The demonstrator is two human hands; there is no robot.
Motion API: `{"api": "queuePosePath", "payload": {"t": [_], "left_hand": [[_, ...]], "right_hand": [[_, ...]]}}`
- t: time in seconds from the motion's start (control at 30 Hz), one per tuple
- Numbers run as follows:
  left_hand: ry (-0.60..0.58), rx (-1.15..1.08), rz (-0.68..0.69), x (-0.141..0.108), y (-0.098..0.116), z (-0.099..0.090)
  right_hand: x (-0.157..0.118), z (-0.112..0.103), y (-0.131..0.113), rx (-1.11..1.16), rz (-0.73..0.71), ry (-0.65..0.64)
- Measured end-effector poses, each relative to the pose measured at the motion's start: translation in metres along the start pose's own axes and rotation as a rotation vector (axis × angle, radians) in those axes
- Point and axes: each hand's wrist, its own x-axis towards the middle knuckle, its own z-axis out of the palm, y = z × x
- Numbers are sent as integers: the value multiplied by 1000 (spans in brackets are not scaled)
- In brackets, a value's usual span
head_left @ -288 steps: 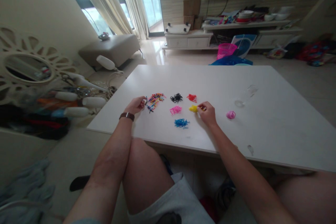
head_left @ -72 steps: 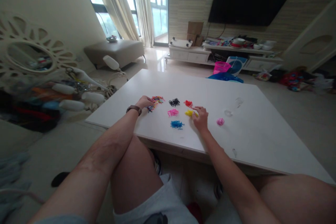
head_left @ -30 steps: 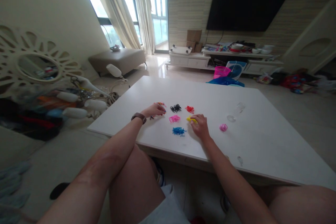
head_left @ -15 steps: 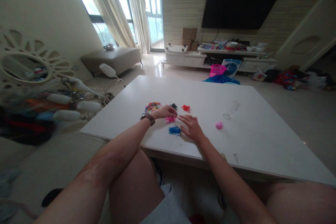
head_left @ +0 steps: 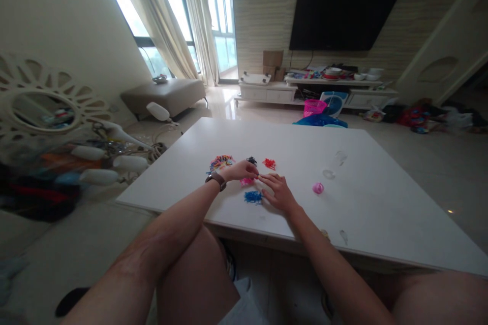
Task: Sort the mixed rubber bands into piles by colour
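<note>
My left hand (head_left: 246,170), with a watch on the wrist, hovers over the middle of the white table (head_left: 381,203). Its fingertips are pinched; what they hold is too small to name. Touching or nearly touching them are the fingertips of my right hand (head_left: 277,192), whose fingers are spread. Around the hands lie small piles: multicoloured (head_left: 221,161), black (head_left: 251,160), red (head_left: 269,163), pink (head_left: 247,182) partly under my left hand, and blue (head_left: 252,197) beside my right thumb.
Right of my hands lie a pink round item (head_left: 317,188), a clear ring (head_left: 329,174) and a clear piece (head_left: 343,236). A pink basket (head_left: 314,107) and blue plastic (head_left: 320,120) stand beyond the far edge. White lamp shades (head_left: 129,163) are left of the table.
The whole view has shifted slightly, with the table and far wall lower in the picture. Both hands keep nearly the same place over the piles, fingertips still together.
</note>
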Motion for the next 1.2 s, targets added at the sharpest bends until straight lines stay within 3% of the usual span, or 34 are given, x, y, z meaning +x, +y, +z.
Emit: {"api": "queuePosePath", "payload": {"t": [0.6, 0.83, 1.2], "left_hand": [[8, 99, -8, 4, 5, 3], [20, 27, 3, 5, 4, 8], [66, -15, -36, 13, 10, 3]], "right_hand": [[-1, -2, 4, 75, 2, 120], [0, -1, 4, 125, 34, 191], [-5, -2, 14, 96, 220, 398]]}}
